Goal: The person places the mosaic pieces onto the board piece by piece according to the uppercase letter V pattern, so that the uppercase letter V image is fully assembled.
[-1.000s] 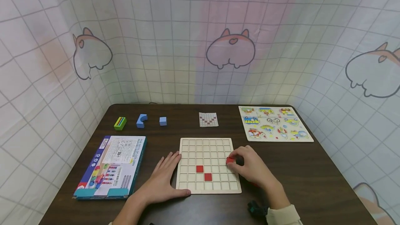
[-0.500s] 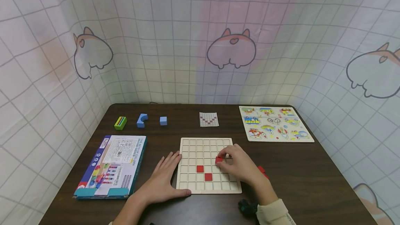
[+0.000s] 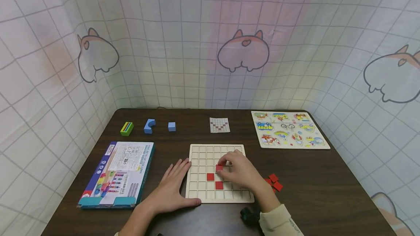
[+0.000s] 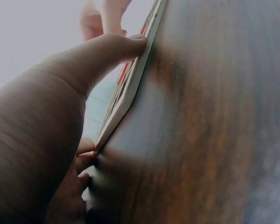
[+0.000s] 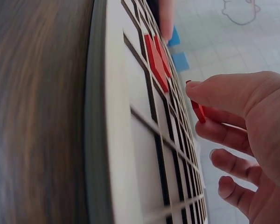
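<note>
A pale wooden grid board (image 3: 200, 195) lies on the dark table, with two red square tiles (image 3: 210, 177) set in its cells. My right hand (image 3: 238, 172) hovers over the board's middle and pinches a third red tile (image 3: 219, 168) between thumb and fingertips; the right wrist view shows that tile (image 5: 198, 111) just above the cells. My left hand (image 3: 170, 185) lies flat on the table at the board's left edge, its thumb (image 4: 102, 51) pressed along the board's near edge (image 4: 130, 88).
Several loose red tiles (image 3: 273, 182) lie right of the board. A small pattern card (image 3: 219, 125) sits behind it, a picture puzzle (image 3: 288, 134) at the back right. A game box (image 3: 118, 172) lies at left; a striped block (image 3: 126, 128) and two blue blocks (image 3: 149, 126) behind it.
My right hand has carried the red tile leftward from the board's right edge to over its middle, uncovering the loose red tiles on the table. The left hand stayed put.
</note>
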`<action>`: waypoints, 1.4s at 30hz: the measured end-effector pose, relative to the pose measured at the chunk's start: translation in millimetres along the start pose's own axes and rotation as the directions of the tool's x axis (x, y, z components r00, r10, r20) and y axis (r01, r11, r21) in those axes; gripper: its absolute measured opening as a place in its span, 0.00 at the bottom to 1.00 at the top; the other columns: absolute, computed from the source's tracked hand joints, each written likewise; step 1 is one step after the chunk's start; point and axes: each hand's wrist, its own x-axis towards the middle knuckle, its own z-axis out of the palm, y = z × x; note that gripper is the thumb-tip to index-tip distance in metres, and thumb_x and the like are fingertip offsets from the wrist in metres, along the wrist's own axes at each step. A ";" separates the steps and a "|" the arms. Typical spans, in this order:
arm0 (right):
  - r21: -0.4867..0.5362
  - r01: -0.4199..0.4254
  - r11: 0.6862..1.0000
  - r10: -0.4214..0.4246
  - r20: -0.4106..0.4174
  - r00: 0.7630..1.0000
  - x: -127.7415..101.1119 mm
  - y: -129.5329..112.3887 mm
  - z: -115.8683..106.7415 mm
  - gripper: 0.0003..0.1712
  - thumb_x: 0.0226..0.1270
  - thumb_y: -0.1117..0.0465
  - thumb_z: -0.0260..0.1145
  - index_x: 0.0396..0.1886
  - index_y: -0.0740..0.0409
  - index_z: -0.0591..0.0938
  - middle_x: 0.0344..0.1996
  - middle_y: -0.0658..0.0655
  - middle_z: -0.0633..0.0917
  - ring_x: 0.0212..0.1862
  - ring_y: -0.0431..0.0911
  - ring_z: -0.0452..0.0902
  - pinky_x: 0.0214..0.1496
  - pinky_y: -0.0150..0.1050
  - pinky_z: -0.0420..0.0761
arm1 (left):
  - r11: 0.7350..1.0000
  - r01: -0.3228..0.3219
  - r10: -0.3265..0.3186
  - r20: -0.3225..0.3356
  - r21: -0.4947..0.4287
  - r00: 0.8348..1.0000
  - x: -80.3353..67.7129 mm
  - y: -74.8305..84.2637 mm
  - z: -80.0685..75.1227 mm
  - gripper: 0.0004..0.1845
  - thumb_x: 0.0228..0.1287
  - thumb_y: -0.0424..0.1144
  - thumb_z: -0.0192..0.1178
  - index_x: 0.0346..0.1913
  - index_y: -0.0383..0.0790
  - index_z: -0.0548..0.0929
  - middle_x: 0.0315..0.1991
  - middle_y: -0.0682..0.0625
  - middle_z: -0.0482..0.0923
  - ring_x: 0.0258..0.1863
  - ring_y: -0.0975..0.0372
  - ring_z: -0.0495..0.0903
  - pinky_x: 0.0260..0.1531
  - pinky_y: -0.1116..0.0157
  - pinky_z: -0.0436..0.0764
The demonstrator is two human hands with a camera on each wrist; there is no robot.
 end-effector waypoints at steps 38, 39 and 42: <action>-0.072 0.075 0.995 -0.073 0.029 0.997 28.2 -32.2 32.0 0.10 0.69 0.50 0.82 0.44 0.47 0.94 0.41 0.45 0.91 0.47 0.44 0.82 0.85 0.54 0.73 | 1.000 -0.023 0.023 -0.003 -0.002 1.000 -0.9 -1.5 -0.2 0.74 0.52 0.86 0.70 0.92 0.47 0.53 0.93 0.51 0.48 0.94 0.50 0.42 0.91 0.38 0.41; -0.073 0.075 0.995 -0.073 0.028 0.997 28.6 -32.2 32.3 0.10 0.69 0.50 0.82 0.44 0.47 0.94 0.41 0.45 0.90 0.47 0.44 0.81 0.84 0.53 0.74 | 1.000 -0.024 0.024 -0.003 0.000 1.000 -0.9 -1.6 -0.2 0.74 0.52 0.86 0.70 0.92 0.47 0.53 0.93 0.51 0.48 0.94 0.50 0.43 0.91 0.38 0.42; -0.068 0.068 0.995 -0.066 0.030 0.997 29.2 -32.7 33.1 0.10 0.69 0.50 0.82 0.44 0.47 0.94 0.41 0.45 0.91 0.47 0.43 0.80 0.78 0.50 0.79 | 1.000 -0.027 0.027 -0.004 0.006 1.000 -0.7 -1.5 -0.3 0.74 0.52 0.86 0.70 0.92 0.47 0.54 0.93 0.51 0.49 0.94 0.50 0.43 0.91 0.38 0.42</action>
